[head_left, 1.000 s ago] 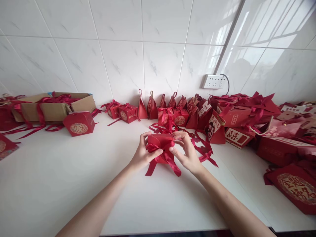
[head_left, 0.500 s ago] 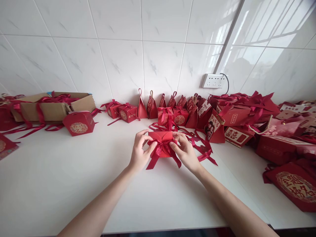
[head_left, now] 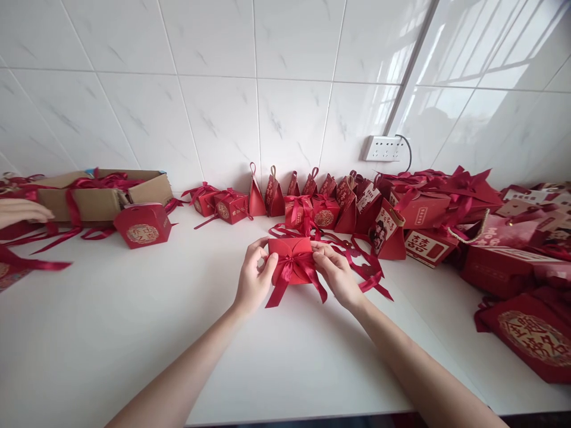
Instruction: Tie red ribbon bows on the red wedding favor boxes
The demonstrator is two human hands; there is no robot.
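Observation:
Between my two hands is a small red gift box (head_left: 289, 245), with its flaps folded over on top. A dark red satin ribbon (head_left: 292, 264) is tied round it in a bow, its two tails hanging over the near side. My left hand (head_left: 256, 274) grips the box's left side, thumb near the bow. On the right side, my right hand (head_left: 335, 270) holds the box with thumb and fingers at the ribbon. The box's underside is hidden. Loose ribbons (head_left: 368, 276) lie on the table just right of and behind the box.
Small red boxes and bags (head_left: 328, 202) stand along the tiled wall. Piled boxes (head_left: 446, 202) fill the right side. At left are a cardboard box (head_left: 96, 205) with ribbons and a red box (head_left: 143, 226). Another person's hand (head_left: 24, 211) reaches in at far left. A socket strip (head_left: 383, 148) is on the wall.
My thumbs have shifted outward to the sides of the box, and the bow is more in view. Another person's hand has appeared at far left, where a ribbon now extends further over the table.

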